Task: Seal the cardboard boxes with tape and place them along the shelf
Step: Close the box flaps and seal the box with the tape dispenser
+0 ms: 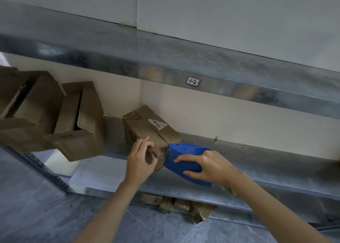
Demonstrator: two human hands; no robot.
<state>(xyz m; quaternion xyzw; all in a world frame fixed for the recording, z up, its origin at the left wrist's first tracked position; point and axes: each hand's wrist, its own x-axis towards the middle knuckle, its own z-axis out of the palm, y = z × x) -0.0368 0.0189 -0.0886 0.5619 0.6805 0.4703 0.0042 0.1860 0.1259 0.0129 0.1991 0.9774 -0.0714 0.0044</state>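
Note:
A small closed cardboard box (147, 130) with a white barcode label stands on the metal shelf (257, 161). My left hand (140, 161) holds the box's near end, fingers curled against its front face. My right hand (207, 166) grips a blue tape dispenser (184, 160), whose front end touches the box's near right corner. Whether tape is stuck to the box I cannot tell.
Two open cardboard boxes (79, 125) with raised flaps sit at the left end of the shelf. An upper shelf (165, 58) carries a label reading 1-2. Crumpled tape and cardboard scraps (176, 204) lie on the tiled floor under the shelf.

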